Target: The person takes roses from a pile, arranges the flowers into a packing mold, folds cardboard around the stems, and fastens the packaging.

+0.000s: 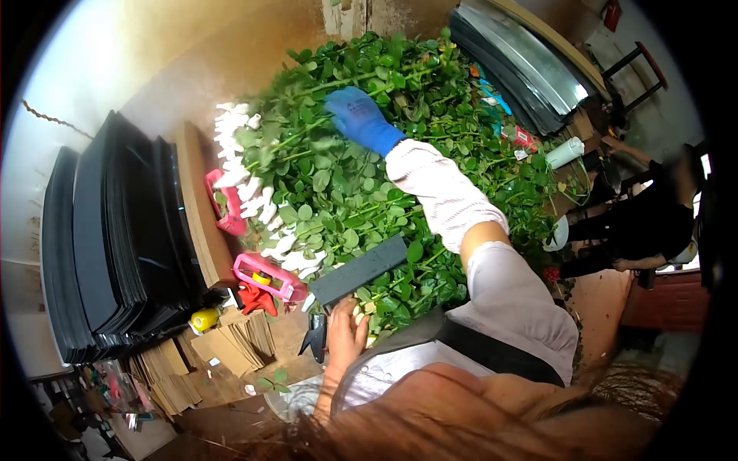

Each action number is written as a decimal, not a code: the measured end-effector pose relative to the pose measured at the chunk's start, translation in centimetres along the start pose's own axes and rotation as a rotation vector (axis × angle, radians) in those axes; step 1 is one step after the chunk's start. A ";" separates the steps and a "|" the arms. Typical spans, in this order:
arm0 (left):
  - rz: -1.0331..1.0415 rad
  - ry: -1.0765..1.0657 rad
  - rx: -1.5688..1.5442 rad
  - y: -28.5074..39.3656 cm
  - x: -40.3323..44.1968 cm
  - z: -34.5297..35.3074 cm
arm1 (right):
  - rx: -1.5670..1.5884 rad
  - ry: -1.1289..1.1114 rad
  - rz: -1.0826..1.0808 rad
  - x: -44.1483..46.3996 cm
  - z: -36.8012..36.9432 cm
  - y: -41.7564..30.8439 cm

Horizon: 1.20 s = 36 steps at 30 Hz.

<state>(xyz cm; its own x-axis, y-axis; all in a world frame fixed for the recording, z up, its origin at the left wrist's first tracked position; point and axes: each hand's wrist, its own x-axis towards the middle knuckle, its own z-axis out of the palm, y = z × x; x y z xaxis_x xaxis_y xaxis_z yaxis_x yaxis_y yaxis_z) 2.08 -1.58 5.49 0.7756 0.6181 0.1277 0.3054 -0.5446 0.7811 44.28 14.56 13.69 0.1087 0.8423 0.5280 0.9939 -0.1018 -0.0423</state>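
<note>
My right hand point(355, 115), in a blue glove, reaches over a large heap of leafy green rose stems point(338, 180). Its fingers are closed around a rose stem point(296, 138), partly hidden by leaves and blur. White bud-shaped heads point(250, 188) line the heap's left side. My bare left hand point(346, 334) is low, close to my body, with bent fingers around pale flower heads point(357, 313); its grip is partly hidden. A black stapler-like tool point(314, 338) lies beside this hand. Just above it rests a dark grey block point(359, 270).
Black sheets point(127, 238) stand stacked at left beside a brown board point(201, 207). Pink plastic frames point(269, 276), yellow tape point(204, 320) and cardboard pieces point(234, 343) lie nearby. Shiny sheets point(530, 58) lean at upper right. Another person point(638, 215) stands at right.
</note>
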 end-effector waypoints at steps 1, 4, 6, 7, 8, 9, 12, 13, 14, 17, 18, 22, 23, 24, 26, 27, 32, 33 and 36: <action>0.004 0.009 0.001 0.1 -0.1 0.0 | 0.045 -0.044 -0.096 -0.4 -1.4 -0.9; 0.029 0.030 0.016 0.1 0.0 -0.1 | 0.116 -0.025 -0.275 -3.1 -2.7 -0.3; 0.035 0.029 0.022 0.1 -0.1 -0.2 | -0.054 -0.074 -0.081 -5.3 -3.8 3.7; 0.040 0.027 0.038 0.1 -0.1 -0.3 | -0.148 -0.176 0.088 -6.5 -5.5 5.5; 0.045 0.028 0.055 0.0 -0.1 -0.4 | -0.184 -0.081 0.140 -8.3 -6.6 7.1; 0.057 0.019 0.095 0.2 0.1 -0.6 | -0.079 0.013 0.181 -10.3 -6.9 8.7; 0.095 0.014 0.195 2.0 0.6 -2.4 | 0.029 0.052 0.080 -14.0 -14.1 5.6; 0.086 0.071 0.174 2.7 0.6 -3.1 | 0.116 0.000 0.084 -15.6 -15.9 4.2; 0.076 0.130 0.153 3.1 0.5 -3.5 | 0.168 -0.092 -0.005 -17.2 -17.2 3.5; -0.181 0.367 -0.748 2.5 0.4 -2.7 | 0.259 -0.266 -0.072 -21.3 -20.5 -0.6; -0.151 0.449 -1.026 4.6 1.8 -3.3 | 0.282 -0.344 -0.091 -22.3 -21.0 -1.3; -0.402 0.250 -1.220 4.5 1.3 -4.1 | 0.406 -0.322 -0.002 -25.4 -21.1 -3.8; -0.320 0.295 -1.279 4.7 1.1 -3.9 | 0.390 -0.323 0.016 -25.9 -21.5 -4.4; -0.225 0.340 -1.334 4.8 1.2 -3.6 | 0.369 -0.318 0.031 -26.1 -21.7 -4.6; -0.256 0.389 -1.256 5.3 0.6 -3.9 | 0.386 -0.305 0.028 -27.2 -21.4 -4.7; -0.291 0.426 -1.230 6.1 0.3 -4.3 | 0.386 -0.296 0.022 -27.5 -21.5 -4.9; -0.357 0.799 -1.160 3.9 -2.3 -6.0 | 0.318 -0.273 0.010 -29.0 -20.4 -4.8; -0.383 0.816 -1.119 2.0 -3.9 -7.1 | 0.295 -0.256 0.007 -29.3 -20.3 -4.6; -0.678 0.327 -0.557 -5.6 -11.2 -10.1 | 0.220 -0.205 -0.009 -29.8 -19.0 -3.9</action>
<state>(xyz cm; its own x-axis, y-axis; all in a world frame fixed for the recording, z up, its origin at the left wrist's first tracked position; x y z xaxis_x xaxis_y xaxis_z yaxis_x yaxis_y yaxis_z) -13.90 0.26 5.80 0.3094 0.8791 -0.3626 0.2615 0.2880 0.9212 36.78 -20.17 14.21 0.0791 0.9341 0.3481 0.9725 0.0044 -0.2328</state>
